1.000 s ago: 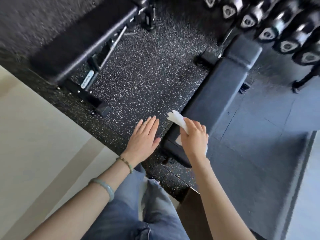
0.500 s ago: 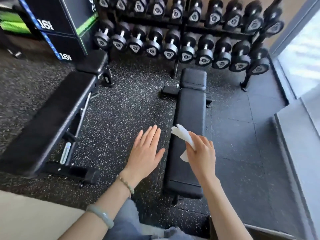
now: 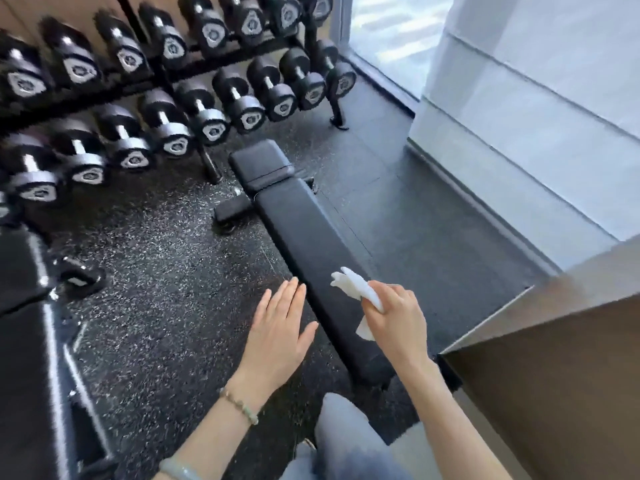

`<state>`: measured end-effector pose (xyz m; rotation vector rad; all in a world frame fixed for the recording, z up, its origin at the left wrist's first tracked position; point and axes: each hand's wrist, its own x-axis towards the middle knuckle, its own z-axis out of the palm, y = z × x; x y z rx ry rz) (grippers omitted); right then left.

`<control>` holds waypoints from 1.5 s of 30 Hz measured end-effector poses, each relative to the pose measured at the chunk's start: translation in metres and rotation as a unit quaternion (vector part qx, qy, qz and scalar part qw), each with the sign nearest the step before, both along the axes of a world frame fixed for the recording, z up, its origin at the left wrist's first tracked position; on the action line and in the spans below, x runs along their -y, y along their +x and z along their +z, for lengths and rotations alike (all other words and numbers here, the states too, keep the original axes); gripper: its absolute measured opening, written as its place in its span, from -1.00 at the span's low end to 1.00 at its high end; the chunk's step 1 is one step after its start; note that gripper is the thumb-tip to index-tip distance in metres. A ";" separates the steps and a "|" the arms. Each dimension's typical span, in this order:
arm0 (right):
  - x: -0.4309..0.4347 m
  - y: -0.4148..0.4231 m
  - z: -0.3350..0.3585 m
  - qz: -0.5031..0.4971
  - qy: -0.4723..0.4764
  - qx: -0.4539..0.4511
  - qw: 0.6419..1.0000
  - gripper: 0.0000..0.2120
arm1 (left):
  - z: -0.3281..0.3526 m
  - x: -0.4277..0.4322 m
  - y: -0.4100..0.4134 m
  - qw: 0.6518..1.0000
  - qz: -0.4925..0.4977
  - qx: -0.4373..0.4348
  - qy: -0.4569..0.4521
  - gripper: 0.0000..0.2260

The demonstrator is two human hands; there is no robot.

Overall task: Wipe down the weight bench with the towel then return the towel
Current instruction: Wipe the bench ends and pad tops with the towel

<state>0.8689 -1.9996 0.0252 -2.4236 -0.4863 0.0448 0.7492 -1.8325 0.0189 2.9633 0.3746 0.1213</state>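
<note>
A black padded weight bench [image 3: 304, 230] runs from the centre of the view toward my legs, its near end below my hands. My right hand [image 3: 398, 320] is closed around a crumpled white towel [image 3: 356, 287], which sticks out above my fingers and hangs a little below them, over the bench's near part. Whether the towel touches the pad I cannot tell. My left hand [image 3: 280, 330] is flat with fingers spread, holding nothing, hovering over the speckled floor just left of the bench.
A rack of black dumbbells [image 3: 166, 98] fills the back left. A second black bench [image 3: 31, 306] lies at the far left. A brown box or counter edge [image 3: 547, 393] stands at the right, with a grey wall [image 3: 536, 116] and window behind.
The view has swung right and the bench now appears slanted. Both hands keep the same pose, the right still gripping the towel over the bench's near part.
</note>
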 end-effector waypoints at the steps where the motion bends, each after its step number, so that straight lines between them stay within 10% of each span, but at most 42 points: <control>1: 0.000 0.002 -0.001 -0.017 0.000 -0.011 1.000 -0.84 | -0.001 -0.003 0.011 1.000 -0.019 0.004 -0.005 -0.45; 13: -0.011 0.081 -0.031 -0.176 -0.010 -0.095 0.980 -0.54 | -0.021 -0.035 0.170 0.977 -0.209 -0.022 -0.030 -0.46; 24: -0.005 0.106 -0.047 -0.334 -0.028 -0.146 0.931 -0.82 | -0.047 -0.027 0.274 0.905 -0.418 -0.063 -0.045 -0.47; 37: -0.040 0.040 -0.117 -0.602 0.150 -0.162 0.768 -0.82 | -0.141 -0.010 0.331 0.676 -0.720 -0.150 0.041 -0.44; 45: -0.054 -0.018 -0.230 -0.744 0.271 -0.103 0.602 -0.81 | -0.251 0.063 0.293 0.556 -0.807 -0.189 0.063 -0.47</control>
